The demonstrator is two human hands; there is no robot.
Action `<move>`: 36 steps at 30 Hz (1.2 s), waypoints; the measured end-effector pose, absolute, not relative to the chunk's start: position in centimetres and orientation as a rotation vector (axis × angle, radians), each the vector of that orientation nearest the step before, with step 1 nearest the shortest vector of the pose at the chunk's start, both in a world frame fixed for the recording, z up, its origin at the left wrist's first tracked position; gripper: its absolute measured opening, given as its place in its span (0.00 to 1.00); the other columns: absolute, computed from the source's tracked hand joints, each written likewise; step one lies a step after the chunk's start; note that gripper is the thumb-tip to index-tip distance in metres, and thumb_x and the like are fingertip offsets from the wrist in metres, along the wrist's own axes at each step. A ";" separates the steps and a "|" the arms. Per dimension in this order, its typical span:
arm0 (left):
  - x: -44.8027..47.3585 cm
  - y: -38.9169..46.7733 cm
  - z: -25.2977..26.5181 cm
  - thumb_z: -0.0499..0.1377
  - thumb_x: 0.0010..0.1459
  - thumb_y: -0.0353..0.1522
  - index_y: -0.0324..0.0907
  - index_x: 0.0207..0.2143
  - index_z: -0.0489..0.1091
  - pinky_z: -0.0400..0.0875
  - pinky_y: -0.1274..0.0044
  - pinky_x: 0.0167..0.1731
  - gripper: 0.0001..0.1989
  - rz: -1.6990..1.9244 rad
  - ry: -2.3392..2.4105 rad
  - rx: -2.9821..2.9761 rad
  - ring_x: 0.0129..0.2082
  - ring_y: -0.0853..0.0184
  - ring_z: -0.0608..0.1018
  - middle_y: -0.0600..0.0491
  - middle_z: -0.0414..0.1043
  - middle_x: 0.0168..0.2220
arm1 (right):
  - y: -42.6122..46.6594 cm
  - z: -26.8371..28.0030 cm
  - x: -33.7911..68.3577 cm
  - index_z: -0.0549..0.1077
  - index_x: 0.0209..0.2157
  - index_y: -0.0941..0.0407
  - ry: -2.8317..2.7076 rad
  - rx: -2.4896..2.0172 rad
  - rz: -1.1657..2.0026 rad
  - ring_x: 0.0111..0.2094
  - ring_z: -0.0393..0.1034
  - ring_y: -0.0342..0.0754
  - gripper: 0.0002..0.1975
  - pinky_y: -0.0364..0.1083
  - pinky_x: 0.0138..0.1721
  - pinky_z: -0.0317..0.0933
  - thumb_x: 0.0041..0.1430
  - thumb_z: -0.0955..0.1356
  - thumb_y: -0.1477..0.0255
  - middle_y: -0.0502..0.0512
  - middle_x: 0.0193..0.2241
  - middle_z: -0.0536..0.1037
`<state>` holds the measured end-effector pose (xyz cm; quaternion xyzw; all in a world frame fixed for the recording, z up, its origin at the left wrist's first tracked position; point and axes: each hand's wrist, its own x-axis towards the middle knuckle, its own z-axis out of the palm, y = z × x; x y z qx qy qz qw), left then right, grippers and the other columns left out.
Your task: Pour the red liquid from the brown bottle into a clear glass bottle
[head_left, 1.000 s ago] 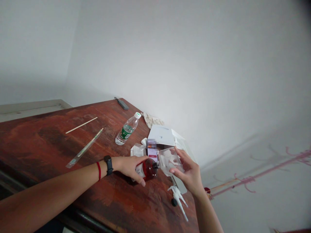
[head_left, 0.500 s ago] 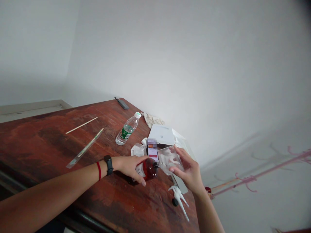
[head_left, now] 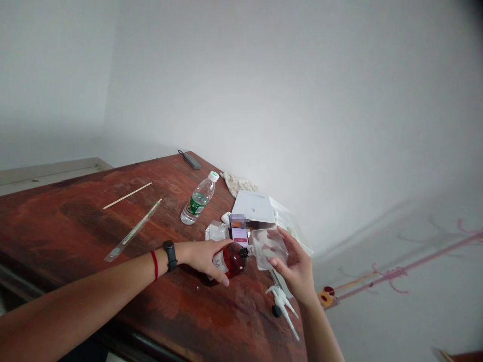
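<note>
My left hand is wrapped round a dark red bottle with a pale label, tipped on its side. Its black neck points right, at the mouth of a clear, square-sided plastic bottle. My right hand grips that clear bottle from the right, thumb in front and fingers behind. The two necks meet or nearly meet; whether liquid passes between them I cannot tell. Below my right hand, a white pump top lies on the table beside a small black cap.
Behind my hands are a phone, a white box, a clear plastic piece and a cloth. A water bottle stands on the brown table. Leftward lie a stick and a wrapped stick.
The clear bottle has turned slightly and shifted right in my right hand, and its neck now shows against the red bottle's neck. Both hands keep their grip.
</note>
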<state>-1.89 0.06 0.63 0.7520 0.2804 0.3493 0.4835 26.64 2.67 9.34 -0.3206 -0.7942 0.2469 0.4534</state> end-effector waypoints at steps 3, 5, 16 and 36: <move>-1.9 0.0 0.7 0.79 0.46 0.40 0.46 0.63 0.64 0.71 0.68 0.56 0.45 0.853 0.710 1.848 0.55 0.54 0.79 0.49 0.77 0.57 | 3.0 7.9 27.1 0.72 0.63 0.49 -1.886 -0.778 0.648 0.58 0.75 0.64 0.38 0.61 0.58 0.72 0.53 0.81 0.57 0.63 0.57 0.80; -2.0 0.0 0.8 0.78 0.47 0.41 0.45 0.63 0.64 0.71 0.69 0.56 0.44 0.864 0.728 1.875 0.55 0.54 0.79 0.49 0.77 0.57 | 3.3 6.7 27.1 0.72 0.62 0.49 -1.838 -0.762 0.689 0.57 0.76 0.64 0.38 0.61 0.58 0.71 0.52 0.81 0.56 0.63 0.56 0.81; -1.6 -0.6 1.5 0.75 0.53 0.43 0.43 0.63 0.65 0.72 0.67 0.57 0.40 0.923 0.812 1.975 0.53 0.53 0.80 0.47 0.78 0.56 | 3.3 0.9 24.3 0.48 0.76 0.50 -1.328 -0.821 1.117 0.56 0.77 0.64 0.51 0.60 0.55 0.72 0.60 0.70 0.45 0.65 0.60 0.78; -1.2 0.3 -0.7 0.73 0.51 0.49 0.40 0.61 0.62 0.68 0.58 0.63 0.42 1.000 0.966 2.048 0.57 0.47 0.79 0.40 0.76 0.56 | 4.3 0.3 25.0 0.68 0.59 0.50 -1.448 -0.557 1.577 0.51 0.76 0.54 0.44 0.51 0.52 0.69 0.40 0.84 0.66 0.55 0.50 0.80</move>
